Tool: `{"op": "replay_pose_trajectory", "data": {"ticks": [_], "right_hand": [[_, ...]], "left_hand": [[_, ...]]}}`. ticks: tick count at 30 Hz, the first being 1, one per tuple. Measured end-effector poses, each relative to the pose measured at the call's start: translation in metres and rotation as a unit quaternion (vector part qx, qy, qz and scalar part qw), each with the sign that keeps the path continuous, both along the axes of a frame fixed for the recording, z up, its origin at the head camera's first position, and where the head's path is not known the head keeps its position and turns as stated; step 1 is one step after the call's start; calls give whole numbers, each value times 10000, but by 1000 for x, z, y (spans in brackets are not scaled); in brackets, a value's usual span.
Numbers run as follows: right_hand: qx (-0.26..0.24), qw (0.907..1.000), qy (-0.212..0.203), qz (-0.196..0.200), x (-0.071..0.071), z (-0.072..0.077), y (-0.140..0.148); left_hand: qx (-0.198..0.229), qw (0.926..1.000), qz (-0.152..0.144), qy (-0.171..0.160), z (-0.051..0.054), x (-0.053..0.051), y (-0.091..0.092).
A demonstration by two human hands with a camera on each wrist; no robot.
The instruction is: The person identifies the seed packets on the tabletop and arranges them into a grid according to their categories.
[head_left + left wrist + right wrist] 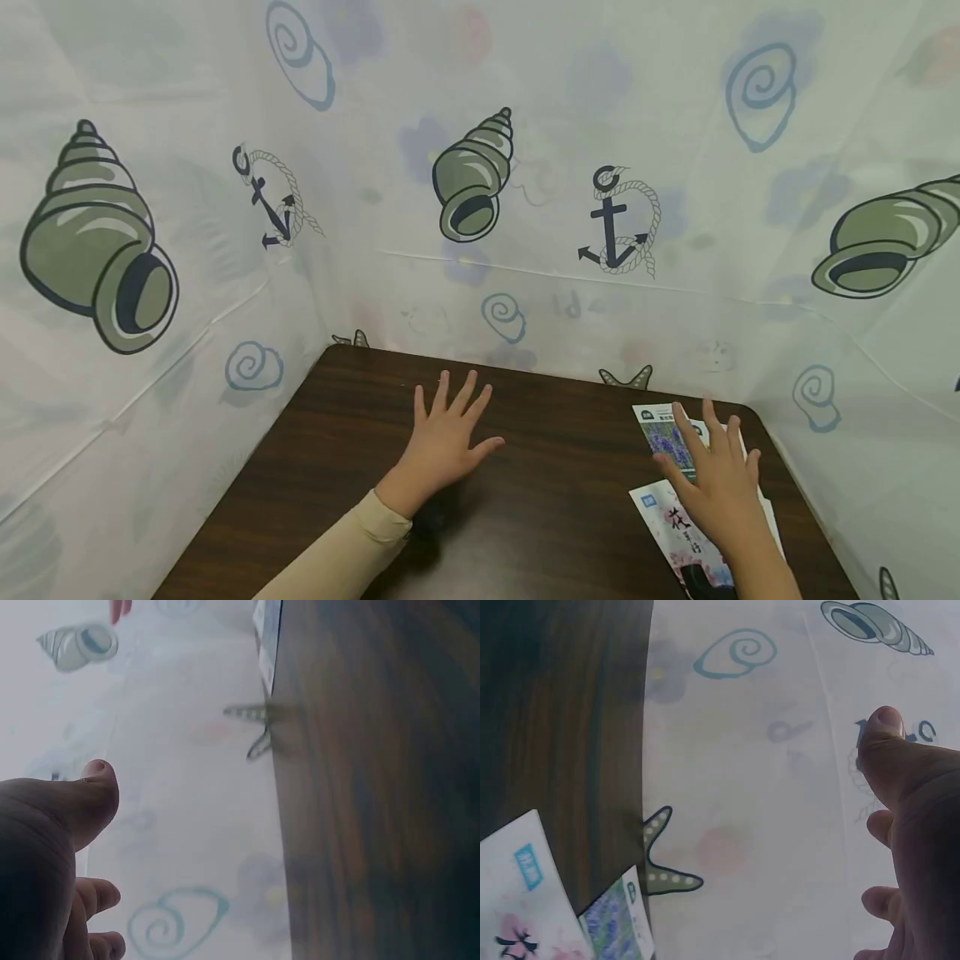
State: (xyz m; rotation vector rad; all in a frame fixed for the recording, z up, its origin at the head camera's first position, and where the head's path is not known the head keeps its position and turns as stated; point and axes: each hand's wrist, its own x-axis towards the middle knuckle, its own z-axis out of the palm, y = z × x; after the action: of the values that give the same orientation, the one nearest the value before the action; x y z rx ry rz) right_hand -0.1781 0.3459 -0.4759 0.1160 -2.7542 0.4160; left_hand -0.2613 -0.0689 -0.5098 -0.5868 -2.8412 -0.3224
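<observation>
The person is standing, as I judge it, between actions: no step of grasping is in hand, and this may be a start or a finish, I cannot say which. Both hands are raised above the bench and hold nothing. The left hand has its fingers straight and spread wide, over the middle of the bench, toward the far edge. The right hand is open as well, its fingers spread apart, and it is above the cards near the right edge.

These cards are lying on the right part of the bench. The purple-flower card is closest to the far right corner; the pink-blossom card lies nearer to the person, with dark characters on it. White borders of other paper appear beside the right hand, but how many pieces there are, and how they overlap, the hand does not let me see.

To take a card would call, I think, for the right hand to come down and pinch a free border, perhaps the left one of the pink-blossom card. Thin paper lying flat could be difficult to lift, so sliding it first toward a bench edge may help.
</observation>
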Motion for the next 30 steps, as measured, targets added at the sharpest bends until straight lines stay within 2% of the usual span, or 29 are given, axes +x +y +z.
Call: {"op": "replay_pose_trajectory", "data": {"ticks": [7, 12, 23, 30], "right_hand": [[-285, 9996, -26, -63, 15, -19, 4], [-369, 9992, 2, -149, 24, -26, 8], [-460, 9962, -456, -591, 36, -38, 20], [-499, 9930, -727, -786, 34, -53, 38]], "left_hand": [[107, 9983, -520, -255, -2, 17, 32], [123, 9957, -818, -428, -3, 26, 55], [-141, 9923, -1112, -527, -16, 38, 92], [-97, 9897, -1324, -538, -17, 43, 108]]}}
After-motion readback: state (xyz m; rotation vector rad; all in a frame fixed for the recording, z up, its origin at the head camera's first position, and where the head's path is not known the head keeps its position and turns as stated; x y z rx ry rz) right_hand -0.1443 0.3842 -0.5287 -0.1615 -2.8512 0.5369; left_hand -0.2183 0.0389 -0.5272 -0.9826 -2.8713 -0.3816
